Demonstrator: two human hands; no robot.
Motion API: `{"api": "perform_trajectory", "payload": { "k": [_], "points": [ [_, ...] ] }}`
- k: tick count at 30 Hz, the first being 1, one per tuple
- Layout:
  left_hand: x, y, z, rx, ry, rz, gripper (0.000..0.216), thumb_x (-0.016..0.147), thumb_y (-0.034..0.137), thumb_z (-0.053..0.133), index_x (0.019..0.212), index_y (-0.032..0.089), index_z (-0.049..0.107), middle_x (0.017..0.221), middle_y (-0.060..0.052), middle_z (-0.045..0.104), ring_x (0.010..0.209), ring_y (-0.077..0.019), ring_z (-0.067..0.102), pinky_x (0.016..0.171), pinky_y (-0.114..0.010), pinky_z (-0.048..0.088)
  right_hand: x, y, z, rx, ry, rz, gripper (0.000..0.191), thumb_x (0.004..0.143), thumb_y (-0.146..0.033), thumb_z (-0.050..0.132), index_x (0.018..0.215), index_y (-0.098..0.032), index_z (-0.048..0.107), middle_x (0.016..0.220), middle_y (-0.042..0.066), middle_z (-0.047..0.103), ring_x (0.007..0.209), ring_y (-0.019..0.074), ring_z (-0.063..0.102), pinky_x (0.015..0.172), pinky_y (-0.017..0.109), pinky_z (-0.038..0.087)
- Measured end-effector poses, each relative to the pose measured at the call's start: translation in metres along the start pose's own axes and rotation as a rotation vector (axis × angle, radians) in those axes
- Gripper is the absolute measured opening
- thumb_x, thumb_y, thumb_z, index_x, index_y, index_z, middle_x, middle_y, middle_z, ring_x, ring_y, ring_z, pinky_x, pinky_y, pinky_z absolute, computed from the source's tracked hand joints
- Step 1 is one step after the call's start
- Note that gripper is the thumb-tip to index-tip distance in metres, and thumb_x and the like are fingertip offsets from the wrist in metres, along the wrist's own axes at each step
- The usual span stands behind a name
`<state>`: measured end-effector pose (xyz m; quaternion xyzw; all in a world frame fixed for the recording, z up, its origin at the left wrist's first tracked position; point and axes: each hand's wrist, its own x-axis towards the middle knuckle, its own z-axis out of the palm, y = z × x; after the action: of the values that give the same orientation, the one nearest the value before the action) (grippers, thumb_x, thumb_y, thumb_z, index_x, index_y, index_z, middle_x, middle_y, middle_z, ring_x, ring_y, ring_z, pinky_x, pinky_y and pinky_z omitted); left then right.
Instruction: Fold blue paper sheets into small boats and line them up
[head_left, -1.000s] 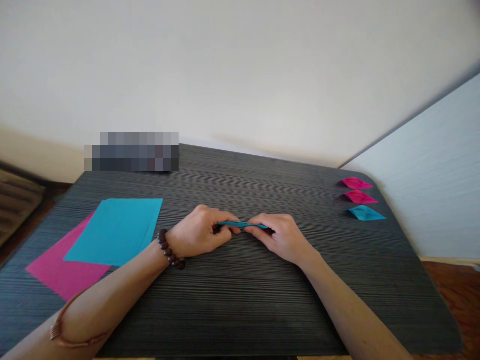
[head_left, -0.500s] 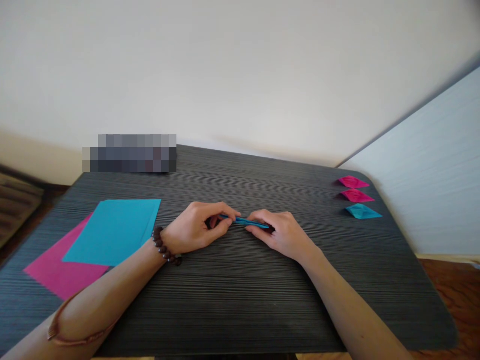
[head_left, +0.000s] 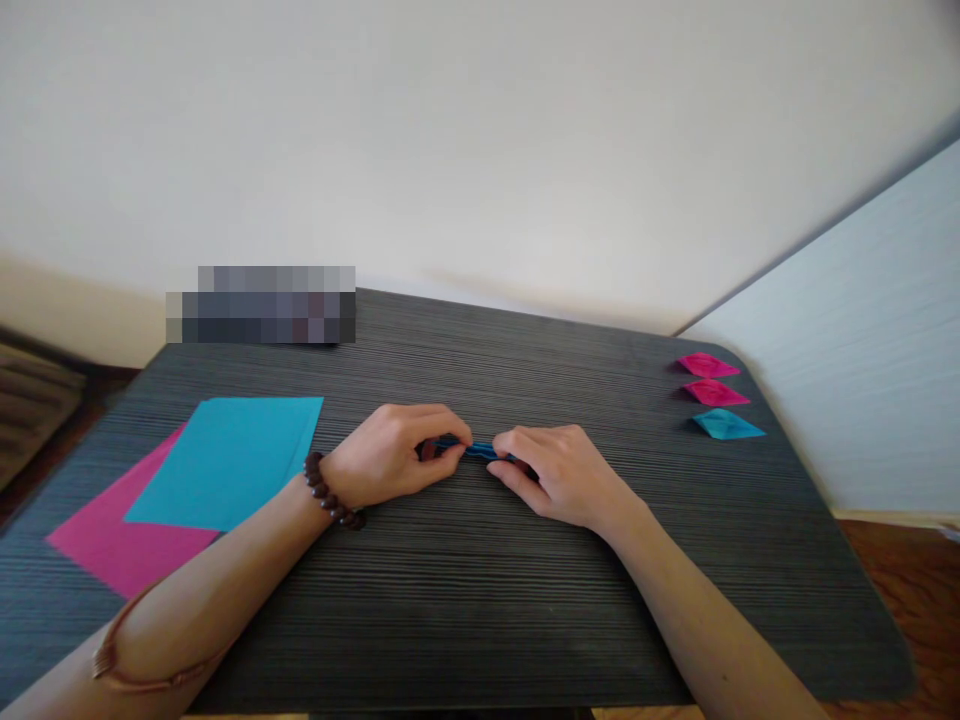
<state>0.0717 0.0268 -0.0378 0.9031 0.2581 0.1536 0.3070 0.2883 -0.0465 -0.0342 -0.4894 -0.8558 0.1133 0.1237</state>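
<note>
A folded blue paper (head_left: pixel 481 451) is held between my two hands just above the middle of the table, seen nearly edge-on as a narrow strip. My left hand (head_left: pixel 401 448), with a dark bead bracelet at the wrist, pinches its left end between thumb and fingers. At the right end, my right hand (head_left: pixel 551 468) grips it the same way. Most of the paper's folds are hidden by the fingers; only a short middle stretch shows between the hands.
Blue paper sheets (head_left: pixel 225 460) overlap a pink sheet (head_left: pixel 112 530) at the left. Two pink folded paper boats (head_left: pixel 709 365) and a blue paper boat (head_left: pixel 727 424) line the right side of the dark table (head_left: pixel 480 620). A pixelated object (head_left: pixel 262 310) stands at the back left.
The blue paper has turned a little in my hands, and its right end is now more hidden. My right thumb has shifted slightly left and down. The sheets and boats lie unchanged.
</note>
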Motion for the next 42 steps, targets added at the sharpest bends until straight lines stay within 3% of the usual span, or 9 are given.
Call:
{"api": "perform_trajectory", "payload": {
  "k": [8, 12, 21, 25, 37, 42],
  "points": [
    [0.001, 0.006, 0.0, 0.064, -0.022, -0.021, 0.017, 0.082, 0.024, 0.052, 0.096, 0.021, 0.06, 0.077, 0.002, 0.059, 0.06, -0.0087, 0.05, 0.06, -0.02, 0.04, 0.0, -0.006, 0.002, -0.115, 0.038, 0.102, 0.015, 0.087, -0.027, 0.041, 0.092, -0.021, 0.053, 0.061, -0.004, 0.062, 0.049, 0.0109, 0.054, 0.051, 0.026, 0.026],
    [0.001, 0.009, 0.0, 0.086, -0.013, -0.012, 0.017, 0.082, 0.024, 0.051, 0.096, 0.021, 0.06, 0.079, 0.002, 0.06, 0.06, -0.0088, 0.05, 0.059, -0.02, 0.04, -0.001, -0.007, 0.002, -0.142, 0.05, 0.109, 0.014, 0.084, -0.027, 0.044, 0.089, -0.022, 0.056, 0.063, -0.004, 0.064, 0.048, 0.011, 0.053, 0.051, 0.026, 0.027],
    [0.001, 0.012, 0.002, 0.135, 0.019, 0.023, 0.021, 0.082, 0.024, 0.05, 0.101, 0.022, 0.06, 0.094, -0.001, 0.062, 0.074, -0.0121, 0.057, 0.064, -0.022, 0.044, 0.005, -0.012, 0.004, -0.053, 0.11, 0.142, 0.014, 0.077, -0.025, 0.051, 0.087, -0.021, 0.061, 0.084, 0.003, 0.056, 0.07, 0.0143, 0.053, 0.064, 0.027, 0.039],
    [0.001, 0.014, 0.006, 0.189, 0.05, 0.052, 0.015, 0.081, 0.022, 0.05, 0.092, 0.022, 0.061, 0.103, -0.002, 0.061, 0.086, -0.0156, 0.057, 0.075, -0.026, 0.046, 0.009, -0.016, 0.01, 0.039, 0.145, 0.138, 0.012, 0.075, -0.02, 0.052, 0.084, -0.02, 0.06, 0.095, 0.005, 0.053, 0.08, 0.0157, 0.053, 0.072, 0.029, 0.043],
    [0.005, 0.018, 0.014, 0.319, 0.145, -0.037, 0.011, 0.079, 0.023, 0.053, 0.086, 0.019, 0.06, 0.096, -0.006, 0.057, 0.09, -0.0214, 0.05, 0.081, -0.038, 0.044, 0.013, -0.018, 0.017, 0.111, 0.222, 0.253, 0.012, 0.075, -0.019, 0.053, 0.086, -0.019, 0.057, 0.093, 0.006, 0.055, 0.087, 0.0206, 0.05, 0.079, 0.036, 0.042],
    [0.005, 0.017, 0.016, 0.306, 0.154, -0.071, 0.008, 0.079, 0.02, 0.052, 0.081, 0.018, 0.059, 0.088, -0.005, 0.057, 0.085, -0.0203, 0.049, 0.079, -0.037, 0.042, 0.013, -0.017, 0.018, 0.098, 0.218, 0.264, 0.01, 0.077, -0.019, 0.052, 0.086, -0.019, 0.058, 0.092, 0.006, 0.054, 0.086, 0.02, 0.049, 0.077, 0.035, 0.042]
  ]
}}
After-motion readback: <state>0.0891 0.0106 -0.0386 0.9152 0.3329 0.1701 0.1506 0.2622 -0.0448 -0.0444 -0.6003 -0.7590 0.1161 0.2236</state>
